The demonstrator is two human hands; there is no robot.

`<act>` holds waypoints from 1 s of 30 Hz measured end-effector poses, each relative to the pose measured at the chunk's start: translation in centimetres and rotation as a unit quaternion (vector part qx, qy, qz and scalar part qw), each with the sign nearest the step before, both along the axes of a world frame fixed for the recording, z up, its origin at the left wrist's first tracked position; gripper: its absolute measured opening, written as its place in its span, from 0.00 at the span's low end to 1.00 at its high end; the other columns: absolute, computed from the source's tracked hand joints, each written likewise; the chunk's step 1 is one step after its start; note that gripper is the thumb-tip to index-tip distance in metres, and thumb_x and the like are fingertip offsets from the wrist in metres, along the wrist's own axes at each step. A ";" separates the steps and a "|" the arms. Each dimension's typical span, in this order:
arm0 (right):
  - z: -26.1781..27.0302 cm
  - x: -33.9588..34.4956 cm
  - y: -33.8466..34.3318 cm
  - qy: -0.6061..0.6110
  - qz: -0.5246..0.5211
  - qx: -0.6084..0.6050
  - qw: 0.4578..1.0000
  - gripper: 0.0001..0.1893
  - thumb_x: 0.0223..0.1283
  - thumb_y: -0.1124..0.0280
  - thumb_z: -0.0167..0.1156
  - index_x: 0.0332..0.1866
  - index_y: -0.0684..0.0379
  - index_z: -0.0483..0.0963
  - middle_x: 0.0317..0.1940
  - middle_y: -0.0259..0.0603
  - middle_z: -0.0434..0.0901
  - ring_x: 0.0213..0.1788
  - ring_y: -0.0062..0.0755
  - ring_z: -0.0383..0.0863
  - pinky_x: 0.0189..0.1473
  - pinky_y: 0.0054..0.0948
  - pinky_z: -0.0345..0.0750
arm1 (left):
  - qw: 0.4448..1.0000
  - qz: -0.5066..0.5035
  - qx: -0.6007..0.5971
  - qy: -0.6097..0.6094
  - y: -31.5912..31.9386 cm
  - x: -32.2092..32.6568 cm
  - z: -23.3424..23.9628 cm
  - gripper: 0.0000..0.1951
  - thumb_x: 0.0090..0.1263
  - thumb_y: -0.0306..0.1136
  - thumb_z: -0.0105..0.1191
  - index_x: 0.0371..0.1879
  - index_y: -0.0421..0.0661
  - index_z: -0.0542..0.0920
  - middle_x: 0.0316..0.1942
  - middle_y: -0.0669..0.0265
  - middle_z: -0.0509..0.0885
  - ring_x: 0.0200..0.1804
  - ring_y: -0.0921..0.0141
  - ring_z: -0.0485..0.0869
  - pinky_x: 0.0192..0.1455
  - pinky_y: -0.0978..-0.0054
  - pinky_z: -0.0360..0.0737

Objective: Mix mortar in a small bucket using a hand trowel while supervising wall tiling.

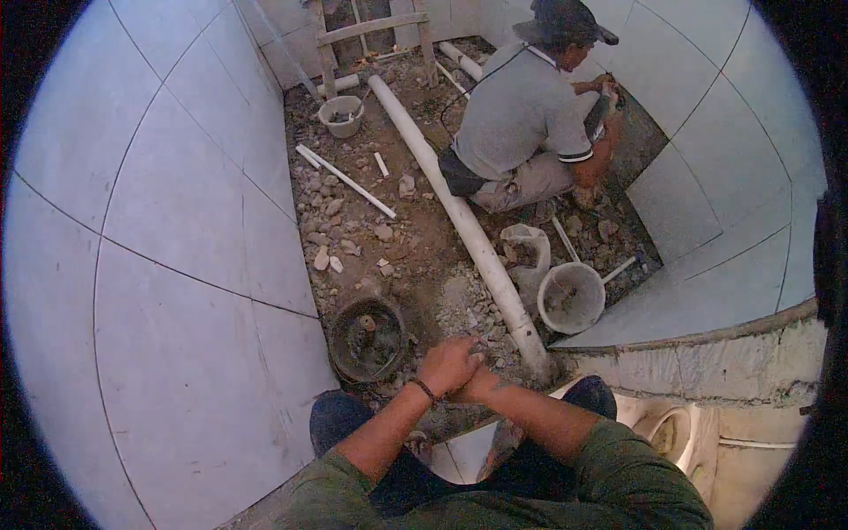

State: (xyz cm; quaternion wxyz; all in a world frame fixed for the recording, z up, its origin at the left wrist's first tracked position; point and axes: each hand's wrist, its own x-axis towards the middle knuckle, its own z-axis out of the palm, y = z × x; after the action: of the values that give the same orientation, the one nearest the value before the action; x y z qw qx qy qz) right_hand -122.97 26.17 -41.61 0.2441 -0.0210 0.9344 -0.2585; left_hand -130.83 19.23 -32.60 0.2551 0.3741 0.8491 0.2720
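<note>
My forearms cross in front of my knees. My left hand (449, 364), with a dark bracelet at its wrist, rests over my right hand (468, 391) and wrist. Most of my right hand is hidden under it, so its fingers cannot be made out. No tool shows clearly in either hand. Just left of them stands a dark round bucket (336, 351) with grey wet-looking matter inside. A long white plastic pipe (457, 212) runs over the dirt floor and ends to the right of my hands.
A co-worker (523, 119) crouches at the right wall, hands at an untiled patch (639, 142). Near them stands a pale bucket (571, 298). Farther back are a small bucket (342, 118), thin pipe pieces (354, 185) and a wooden frame (374, 32). Rubble (331, 205) covers the floor.
</note>
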 end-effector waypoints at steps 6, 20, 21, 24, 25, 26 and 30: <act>1.5 0.0 0.6 -0.062 -0.037 0.042 0.997 0.23 0.44 0.52 0.51 0.43 0.57 0.68 0.44 0.47 0.70 0.47 0.43 0.68 0.50 0.40 0.63 | 0.999 -0.019 -0.007 -0.032 0.9 -0.2 0.3 0.20 0.57 0.42 0.44 0.41 0.39 0.71 0.41 0.50 0.73 0.45 0.55 0.71 0.48 0.65 0.68; -1.8 0.2 -0.8 0.016 0.013 0.011 1.000 0.16 0.41 0.60 0.52 0.36 0.57 0.71 0.36 0.47 0.73 0.38 0.43 0.72 0.42 0.40 0.68 | 0.999 -0.036 0.006 -0.032 1.0 -0.3 0.6 0.17 0.56 0.39 0.46 0.42 0.41 0.71 0.42 0.52 0.72 0.45 0.56 0.71 0.49 0.66 0.67; -3.2 0.3 -1.1 0.037 0.033 0.022 0.999 0.16 0.40 0.61 0.52 0.36 0.57 0.71 0.35 0.47 0.73 0.37 0.43 0.72 0.41 0.40 0.69 | 0.999 -0.034 0.021 -0.033 1.1 -0.3 0.3 0.18 0.56 0.39 0.46 0.42 0.41 0.71 0.43 0.52 0.72 0.46 0.57 0.71 0.49 0.66 0.67; -6.7 -0.2 -2.0 0.028 -0.099 -0.007 0.995 0.14 0.38 0.63 0.54 0.33 0.57 0.72 0.29 0.46 0.75 0.32 0.43 0.73 0.37 0.41 0.70 | 0.998 -0.027 -0.002 -0.055 1.3 -0.4 1.1 0.18 0.56 0.39 0.46 0.43 0.41 0.71 0.43 0.53 0.72 0.46 0.57 0.71 0.48 0.66 0.67; -5.0 -0.5 -1.7 0.029 -0.100 -0.008 0.995 0.14 0.38 0.63 0.54 0.33 0.57 0.72 0.29 0.46 0.75 0.32 0.43 0.73 0.37 0.41 0.70 | 0.998 -0.027 -0.002 -0.055 1.2 -0.4 1.1 0.18 0.56 0.39 0.46 0.43 0.41 0.71 0.43 0.53 0.72 0.46 0.57 0.71 0.48 0.66 0.67; -3.2 -0.6 -1.3 -0.021 -0.053 -0.013 0.998 0.13 0.37 0.63 0.54 0.32 0.57 0.72 0.28 0.46 0.75 0.30 0.43 0.73 0.36 0.40 0.70 | 0.998 -0.028 0.000 -0.049 1.0 -0.5 1.1 0.18 0.56 0.39 0.46 0.43 0.40 0.71 0.42 0.52 0.72 0.45 0.56 0.71 0.47 0.65 0.68; 7.6 -1.8 1.2 -0.065 0.055 -0.012 0.996 0.12 0.37 0.62 0.54 0.29 0.57 0.73 0.28 0.46 0.75 0.29 0.42 0.74 0.34 0.39 0.71 | 0.999 -0.036 0.025 -0.004 0.9 -0.6 0.7 0.19 0.55 0.40 0.46 0.39 0.38 0.72 0.38 0.53 0.75 0.41 0.56 0.74 0.44 0.66 0.70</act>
State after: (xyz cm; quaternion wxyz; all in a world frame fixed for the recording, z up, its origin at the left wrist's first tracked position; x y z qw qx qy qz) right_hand -124.79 27.41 -33.97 0.3176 -0.0586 0.9109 -0.2569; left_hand -131.45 20.18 -31.85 0.2590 0.4090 0.8272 0.2852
